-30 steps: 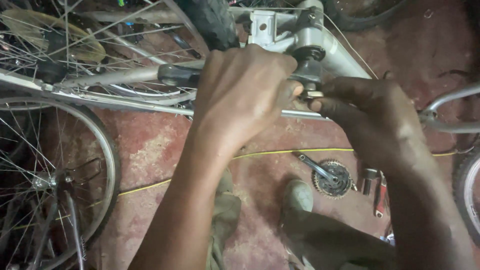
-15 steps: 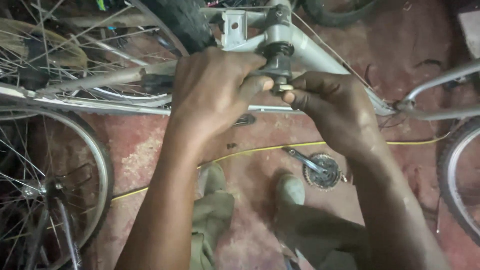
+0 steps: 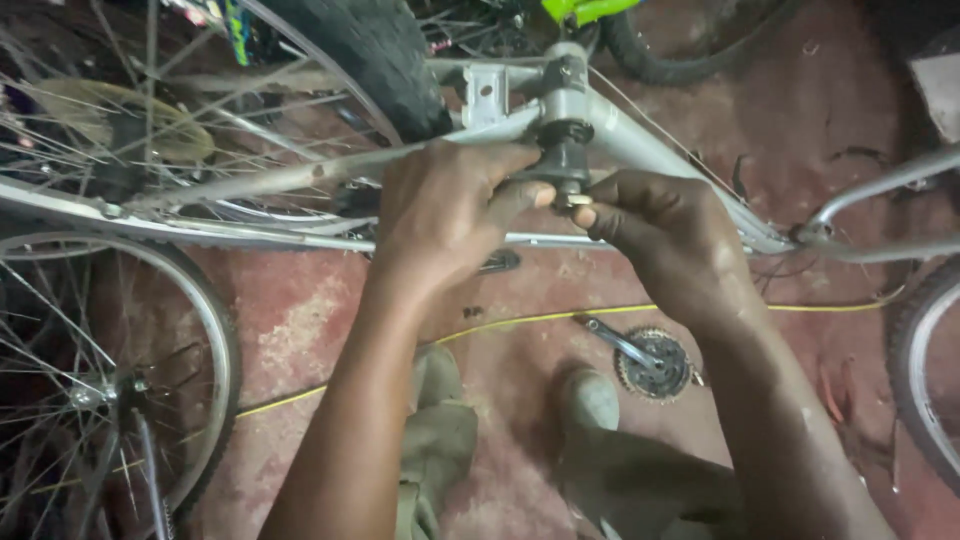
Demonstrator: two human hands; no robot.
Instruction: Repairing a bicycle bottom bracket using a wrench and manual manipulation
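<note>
A silver bicycle frame (image 3: 650, 145) lies upturned across the view, its black bottom bracket (image 3: 563, 155) sticking out toward me. My left hand (image 3: 450, 215) wraps around the frame tube beside the bracket, thumb and forefinger touching the bracket's end. My right hand (image 3: 655, 235) pinches a small pale part (image 3: 575, 200) at the tip of the bracket axle. Both hands meet at that spot.
A crank arm with chainrings (image 3: 650, 365) lies on the red floor below my hands. A yellow cable (image 3: 520, 322) runs across the floor. Spoked wheels (image 3: 110, 380) stand at left, a black tyre (image 3: 370, 60) above, another wheel (image 3: 925, 370) at right. My two shoes (image 3: 590, 400) show at the bottom.
The view has shifted, so the frame and my hands sit lower and more to the right. My fingers stay on the bracket end, with the right hand's grip turned slightly.
</note>
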